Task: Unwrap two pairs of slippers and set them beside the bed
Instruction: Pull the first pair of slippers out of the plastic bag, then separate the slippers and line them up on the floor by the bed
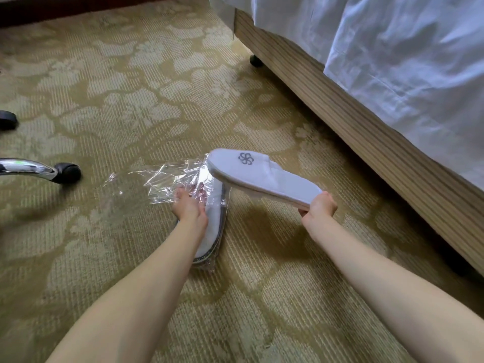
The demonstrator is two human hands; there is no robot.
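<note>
Right hand (320, 205) pinches freed slipper (262, 176) by heel | left hand (190, 205) pins wrapper (157, 182), slippers inside | advice: lower flat, toe out, beside bed (340, 106)

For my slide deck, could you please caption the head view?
Right hand lifts a white slipper while left hand holds the plastic-wrapped slipper beside the bed.

Matt cloth slipper (264, 176), glossy plastic wrapper (162, 179)
</note>
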